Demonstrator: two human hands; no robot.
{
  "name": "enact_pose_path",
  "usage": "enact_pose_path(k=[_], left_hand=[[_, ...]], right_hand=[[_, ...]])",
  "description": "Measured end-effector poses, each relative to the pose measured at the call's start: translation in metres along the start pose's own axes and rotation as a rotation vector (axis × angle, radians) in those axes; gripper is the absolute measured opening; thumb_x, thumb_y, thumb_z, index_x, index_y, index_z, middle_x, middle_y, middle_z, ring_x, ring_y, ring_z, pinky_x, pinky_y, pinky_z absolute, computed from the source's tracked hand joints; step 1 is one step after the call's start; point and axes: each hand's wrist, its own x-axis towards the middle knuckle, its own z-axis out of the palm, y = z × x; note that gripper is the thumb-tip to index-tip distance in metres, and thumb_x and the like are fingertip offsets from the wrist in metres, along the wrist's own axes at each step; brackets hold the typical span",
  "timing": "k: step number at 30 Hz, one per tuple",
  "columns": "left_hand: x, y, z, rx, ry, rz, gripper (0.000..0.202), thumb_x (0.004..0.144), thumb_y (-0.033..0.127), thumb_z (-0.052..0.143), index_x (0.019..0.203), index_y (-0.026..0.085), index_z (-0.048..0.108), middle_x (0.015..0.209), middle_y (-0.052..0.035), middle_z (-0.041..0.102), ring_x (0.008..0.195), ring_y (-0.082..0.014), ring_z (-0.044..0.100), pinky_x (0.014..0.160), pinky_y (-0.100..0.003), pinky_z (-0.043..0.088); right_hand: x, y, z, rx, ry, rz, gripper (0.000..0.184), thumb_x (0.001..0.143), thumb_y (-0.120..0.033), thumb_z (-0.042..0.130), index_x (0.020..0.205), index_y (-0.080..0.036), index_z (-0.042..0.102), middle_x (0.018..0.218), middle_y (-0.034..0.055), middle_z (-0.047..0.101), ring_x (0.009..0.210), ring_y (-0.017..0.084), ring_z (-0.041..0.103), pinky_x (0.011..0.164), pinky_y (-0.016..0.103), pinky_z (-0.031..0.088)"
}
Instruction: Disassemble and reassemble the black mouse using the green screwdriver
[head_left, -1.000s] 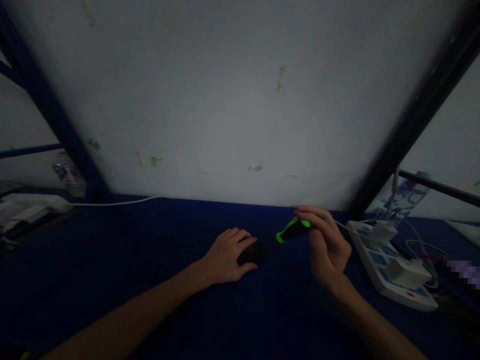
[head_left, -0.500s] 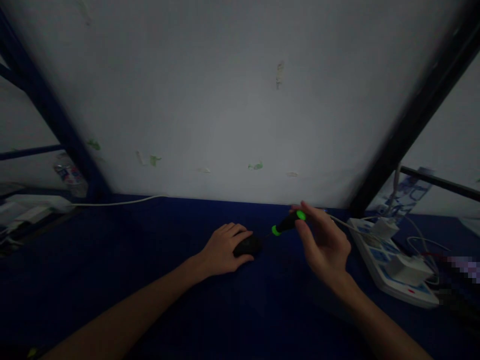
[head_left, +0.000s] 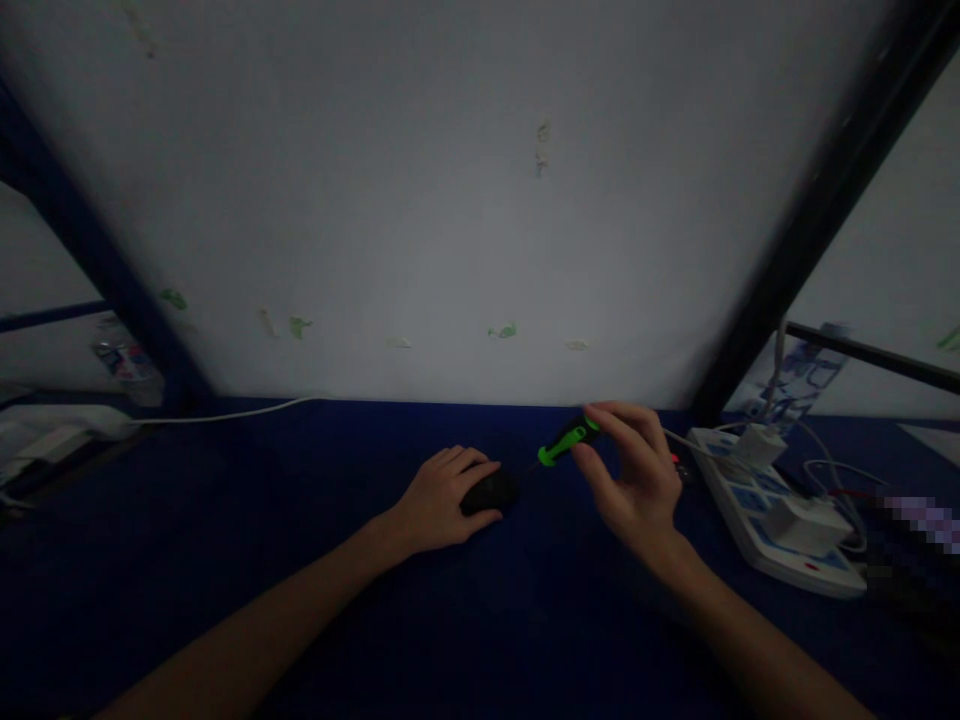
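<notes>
My left hand (head_left: 442,497) rests on the dark blue table (head_left: 225,520), its fingers curled round a small black rounded object (head_left: 489,491), perhaps a computer mouse. My right hand (head_left: 634,478) pinches the green and black handle of a screwdriver (head_left: 567,441) at its upper end. The screwdriver slants down to the left, and its thin shaft points at the black object. The tip is too dark to make out.
A white power strip (head_left: 780,515) with plugs and cables lies at the right. A white cable (head_left: 225,411) runs along the foot of the white wall. Dark blue frame posts rise at both sides. A plastic bottle (head_left: 124,357) stands at far left.
My right hand has twisted the screwdriver handle between its fingers and shifted slightly left. The view has drifted a little. My left hand stays on the black object.
</notes>
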Motion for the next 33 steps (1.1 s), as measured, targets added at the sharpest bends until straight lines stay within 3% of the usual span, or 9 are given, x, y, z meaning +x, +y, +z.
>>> enact_pose_path(k=[3,6,8,12,18,23,27,33], left_hand=[[0.0,-0.0002,0.0001,-0.003,-0.002,0.003,0.06,0.084,0.044,0.085,0.137,0.024,0.064,0.129,-0.0092,0.069,0.111,-0.0293,0.067,0.102,-0.048,0.053],[0.0002,-0.0003,0.0001,-0.004,-0.003,0.004,0.06,0.084,0.044,0.084,0.136,0.024,0.064,0.128,-0.0092,0.069,0.111,-0.0292,0.067,0.102,-0.048,0.053],[0.0004,-0.0003,0.0,-0.004,-0.003,0.003,0.06,0.084,0.044,0.084,0.136,0.023,0.064,0.128,-0.0094,0.069,0.111,-0.0295,0.067,0.102,-0.049,0.053],[0.0006,-0.0004,0.0001,-0.004,-0.003,0.004,0.059,0.084,0.042,0.084,0.136,0.023,0.064,0.128,-0.0096,0.069,0.112,-0.0294,0.067,0.102,-0.048,0.053],[0.0005,-0.0008,0.0004,-0.003,0.001,0.003,0.06,0.085,0.045,0.084,0.137,0.023,0.064,0.129,-0.01,0.069,0.112,-0.0304,0.067,0.103,-0.05,0.053],[0.0009,-0.0011,0.0011,-0.012,0.013,-0.004,0.059,0.084,0.045,0.084,0.136,0.024,0.065,0.128,-0.0097,0.069,0.111,-0.0298,0.067,0.102,-0.049,0.054],[0.0009,-0.0021,0.0009,-0.026,0.016,-0.009,0.059,0.084,0.046,0.084,0.136,0.025,0.065,0.128,-0.0089,0.069,0.11,-0.0287,0.068,0.102,-0.048,0.054],[0.0005,-0.0034,-0.0002,-0.042,0.009,-0.028,0.059,0.085,0.046,0.085,0.135,0.022,0.065,0.129,-0.0106,0.069,0.113,-0.0306,0.068,0.103,-0.05,0.054]], right_hand=[[-0.0014,-0.0005,0.0001,0.027,0.03,0.047,0.036,0.092,-0.018,0.075,0.127,-0.028,0.073,0.113,0.0085,0.073,0.102,0.026,0.071,0.089,0.046,0.061],[-0.0027,0.0008,0.0007,0.121,-0.026,0.102,0.039,0.097,-0.016,0.067,0.134,-0.027,0.068,0.122,0.0101,0.074,0.11,0.028,0.072,0.097,0.049,0.058],[-0.0019,0.0015,0.001,0.113,-0.027,0.068,0.039,0.095,-0.017,0.07,0.133,-0.028,0.069,0.122,0.0095,0.074,0.111,0.027,0.071,0.097,0.049,0.058],[0.0005,0.0001,0.001,0.055,0.031,-0.007,0.037,0.086,-0.017,0.083,0.12,-0.028,0.075,0.107,0.0058,0.074,0.092,0.023,0.071,0.082,0.042,0.06],[-0.0031,-0.0009,0.0021,0.156,-0.053,0.076,0.04,0.097,-0.018,0.068,0.135,-0.027,0.066,0.125,0.0108,0.073,0.113,0.028,0.071,0.097,0.051,0.059],[0.0004,-0.003,0.0016,0.071,0.025,-0.013,0.035,0.088,-0.018,0.08,0.12,-0.029,0.073,0.106,0.0066,0.071,0.091,0.023,0.069,0.08,0.043,0.06],[0.003,-0.005,-0.0002,0.13,-0.052,0.021,0.036,0.094,-0.015,0.068,0.128,-0.027,0.069,0.117,0.0098,0.073,0.105,0.027,0.07,0.09,0.048,0.059],[0.0018,-0.0033,0.0007,0.09,0.037,-0.013,0.03,0.089,-0.017,0.078,0.116,-0.028,0.073,0.102,0.006,0.069,0.091,0.024,0.067,0.078,0.042,0.059]])
